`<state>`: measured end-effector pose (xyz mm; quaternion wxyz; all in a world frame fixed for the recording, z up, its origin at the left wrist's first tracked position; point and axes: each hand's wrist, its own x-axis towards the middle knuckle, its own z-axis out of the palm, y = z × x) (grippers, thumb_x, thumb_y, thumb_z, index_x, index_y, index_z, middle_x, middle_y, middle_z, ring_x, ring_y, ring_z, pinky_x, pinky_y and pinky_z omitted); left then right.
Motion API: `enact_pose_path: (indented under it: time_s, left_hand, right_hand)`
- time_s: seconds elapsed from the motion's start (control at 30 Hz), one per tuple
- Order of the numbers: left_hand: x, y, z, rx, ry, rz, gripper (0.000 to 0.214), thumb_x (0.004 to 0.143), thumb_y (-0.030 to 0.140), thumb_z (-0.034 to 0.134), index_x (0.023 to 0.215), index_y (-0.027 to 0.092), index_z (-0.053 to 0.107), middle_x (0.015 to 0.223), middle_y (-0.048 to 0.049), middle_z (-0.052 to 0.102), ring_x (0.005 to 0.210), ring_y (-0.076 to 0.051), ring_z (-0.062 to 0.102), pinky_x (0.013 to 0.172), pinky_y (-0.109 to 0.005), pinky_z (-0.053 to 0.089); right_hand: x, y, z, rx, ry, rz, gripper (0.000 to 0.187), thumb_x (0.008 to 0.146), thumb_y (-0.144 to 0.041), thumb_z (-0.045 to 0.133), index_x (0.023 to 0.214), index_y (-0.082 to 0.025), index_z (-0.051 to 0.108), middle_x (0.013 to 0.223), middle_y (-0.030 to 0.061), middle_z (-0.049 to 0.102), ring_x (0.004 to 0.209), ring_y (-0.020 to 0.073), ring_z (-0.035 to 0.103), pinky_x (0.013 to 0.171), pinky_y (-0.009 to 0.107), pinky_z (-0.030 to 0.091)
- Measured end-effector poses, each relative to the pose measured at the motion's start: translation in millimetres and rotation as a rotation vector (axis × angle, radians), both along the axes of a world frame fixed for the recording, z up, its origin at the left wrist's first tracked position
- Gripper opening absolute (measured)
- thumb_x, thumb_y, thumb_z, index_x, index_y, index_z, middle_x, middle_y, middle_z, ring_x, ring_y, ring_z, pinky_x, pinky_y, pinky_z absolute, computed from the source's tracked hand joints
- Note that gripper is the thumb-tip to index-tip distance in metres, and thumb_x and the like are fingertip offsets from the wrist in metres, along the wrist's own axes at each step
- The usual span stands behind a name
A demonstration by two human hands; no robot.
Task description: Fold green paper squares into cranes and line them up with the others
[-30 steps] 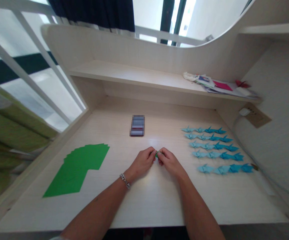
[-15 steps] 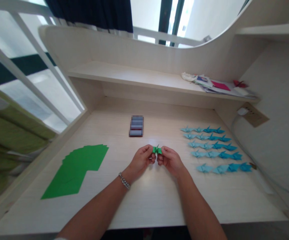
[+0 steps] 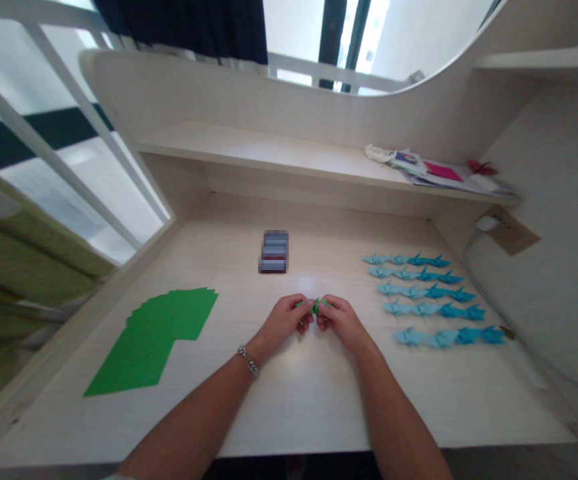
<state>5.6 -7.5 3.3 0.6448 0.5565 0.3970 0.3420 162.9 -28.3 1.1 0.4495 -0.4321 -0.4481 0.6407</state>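
My left hand (image 3: 286,317) and right hand (image 3: 343,319) pinch green folded paper (image 3: 316,307), well in from the table's front edge (image 3: 293,451)

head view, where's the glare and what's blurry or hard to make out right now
In the head view, soft glare on the desk below the hands; also in the head view, a pixelated block hiding its detail, and the green folded paper between left hand and right hand too small and soft to read its folds.

Two hands (image 3: 283,320), one green figure (image 3: 316,307), twenty blue cranes (image 3: 436,292)
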Motion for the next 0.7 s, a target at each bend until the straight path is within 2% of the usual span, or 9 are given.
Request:
enact_pose_path:
  time_s: [0.17,0.43,0.7]
  left_hand:
    - [-0.5,-0.2,-1.4,-0.097,-0.115,-0.053,0.035,0.080,0.047,0.057,0.069,0.014,0.054,0.059,-0.0004,0.057,0.047,-0.009,0.050,0.045,-0.022,0.038]
    - [2.4,-6.1,5.3,-0.276,-0.436,-0.003,0.027,0.078,0.038,0.065,0.073,0.013,0.055,0.064,-0.0009,0.056,0.053,-0.008,0.050,0.049,-0.019,0.036]
    - [3.4,-8.9,2.5,-0.313,-0.558,0.000,0.023,0.081,0.033,0.063,0.074,0.013,0.054,0.064,-0.0002,0.054,0.053,-0.007,0.048,0.051,-0.019,0.036]
  right_hand:
    - [0.9,-0.6,1.1,-0.026,0.110,0.006,0.026,0.074,-0.039,0.066,0.067,-0.016,0.056,0.055,-0.0009,0.057,0.046,0.0097,0.048,0.045,0.022,0.035]
    - [-6.4,-2.2,2.3,-0.153,0.517,-0.001,0.018,0.080,-0.031,0.063,0.071,-0.017,0.056,0.055,-0.0015,0.054,0.050,0.0107,0.052,0.046,0.021,0.040]
    - [-7.2,-3.3,1.4,-0.150,0.633,0.001,0.015,0.082,-0.026,0.060,0.072,-0.016,0.057,0.055,-0.0012,0.053,0.055,0.0118,0.054,0.050,0.021,0.043]
